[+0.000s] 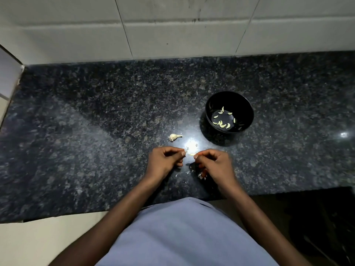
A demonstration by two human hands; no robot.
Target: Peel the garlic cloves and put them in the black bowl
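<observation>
The black bowl (247, 110) stands on the dark granite counter (96, 121), right of centre, with several pale peeled garlic cloves (222, 124) inside. Left of the bowl lies the remainder of a garlic bulb (174, 137). Just above the counter, my right hand (215, 166) pinches a small pale garlic clove (192, 154) at its fingertips. My left hand (165, 162), fingers curled, pinches a scrap of papery skin (186, 150) a little apart from the clove. Bits of peel (201, 176) lie under my right hand.
A white tiled wall (172, 35) backs the counter, and a wall corner stands at the far left. The counter's front edge runs just before my body, with a dark drop at the lower right. A bright light reflection sits beyond my fingertips.
</observation>
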